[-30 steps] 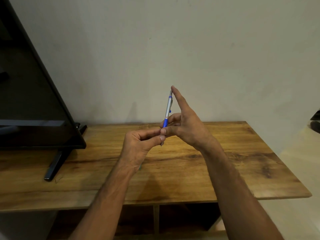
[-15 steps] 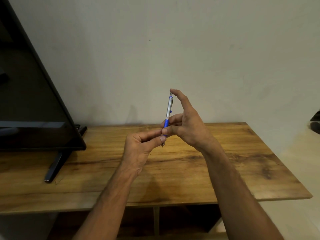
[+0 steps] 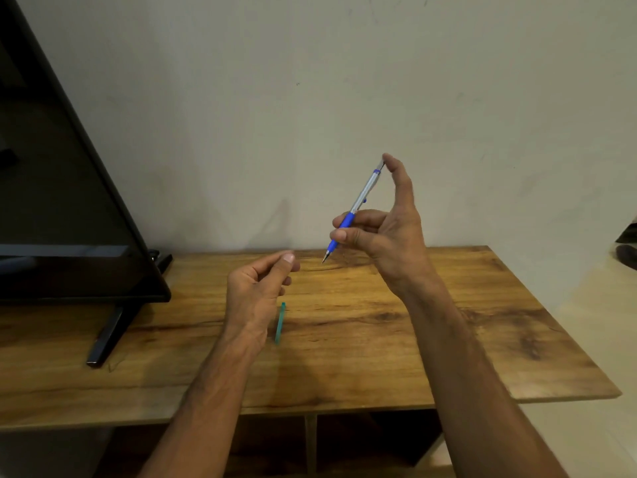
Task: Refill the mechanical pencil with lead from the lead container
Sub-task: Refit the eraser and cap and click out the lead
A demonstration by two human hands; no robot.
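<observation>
My right hand (image 3: 389, 232) holds the mechanical pencil (image 3: 358, 205), silver with a blue grip, tilted with its tip pointing down-left over the wooden table (image 3: 448, 332). Thumb and middle fingers pinch the blue grip, and the index fingertip rests on the pencil's top end. My left hand (image 3: 256, 288) hovers lower left of the pencil tip, apart from it, fingers loosely curled with thumb and forefinger close together; I cannot tell if a lead is between them. A thin teal lead container (image 3: 280, 322) lies on the table just right of my left wrist.
A black TV (image 3: 62, 201) on a stand fills the left side, with its foot (image 3: 107, 336) resting on the table. A plain wall rises behind the table. Dark objects (image 3: 625, 250) sit at the far right edge. Open shelves lie under the tabletop.
My hands have separated: the left one let go of the pencil tip and dropped down-left, the right one moved right and tilted the pencil. The teal container is now uncovered.
</observation>
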